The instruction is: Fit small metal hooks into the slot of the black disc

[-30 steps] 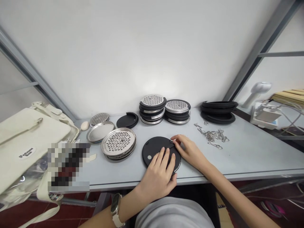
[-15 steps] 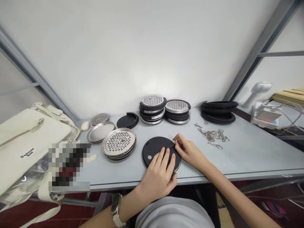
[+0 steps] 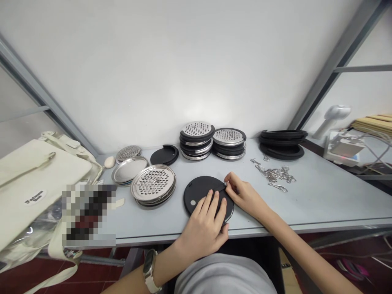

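A round black disc (image 3: 200,190) with a small pale dot lies near the table's front edge. My left hand (image 3: 205,224) rests on it, fingers stretched across its top and the thumb by its lower right rim. At the disc's upper right edge my right hand (image 3: 239,194) is pinched, the fingertips at the rim; whatever they hold is too small to make out. To the right lies a pile of metal clips (image 3: 278,174). Left of the disc sits a stack of metal grater plates (image 3: 154,183).
Two stacks of black rings with perforated plates (image 3: 197,141) (image 3: 229,143) stand by the wall. Black rings (image 3: 281,152) are piled at the back right. A black disc (image 3: 164,155), metal lids (image 3: 130,169) and a cream bag (image 3: 43,175) are to the left.
Both hands hold nearly the same places. The right fingertips have shifted very slightly at the disc's rim.
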Available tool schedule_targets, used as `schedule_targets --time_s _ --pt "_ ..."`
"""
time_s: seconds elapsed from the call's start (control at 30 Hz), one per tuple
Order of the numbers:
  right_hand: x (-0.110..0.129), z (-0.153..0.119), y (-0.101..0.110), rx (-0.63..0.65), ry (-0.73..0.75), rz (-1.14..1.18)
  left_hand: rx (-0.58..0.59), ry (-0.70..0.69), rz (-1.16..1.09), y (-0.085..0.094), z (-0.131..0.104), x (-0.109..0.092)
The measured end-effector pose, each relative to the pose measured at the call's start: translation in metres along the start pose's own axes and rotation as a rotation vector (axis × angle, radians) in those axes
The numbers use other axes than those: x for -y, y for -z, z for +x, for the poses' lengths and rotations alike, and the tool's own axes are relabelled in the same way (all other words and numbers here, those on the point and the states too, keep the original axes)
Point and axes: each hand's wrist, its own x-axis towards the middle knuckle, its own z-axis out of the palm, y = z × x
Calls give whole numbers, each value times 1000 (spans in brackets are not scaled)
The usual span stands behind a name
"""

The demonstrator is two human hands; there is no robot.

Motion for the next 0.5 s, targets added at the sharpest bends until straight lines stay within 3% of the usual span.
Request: schedule_targets --time_s 0.3,0.5 --pt "-2 1 0 -154 -11 37 1 -8 0 1 0 1" --pt "-3 2 0 -142 54 21 6 -3 4 0 0 0"
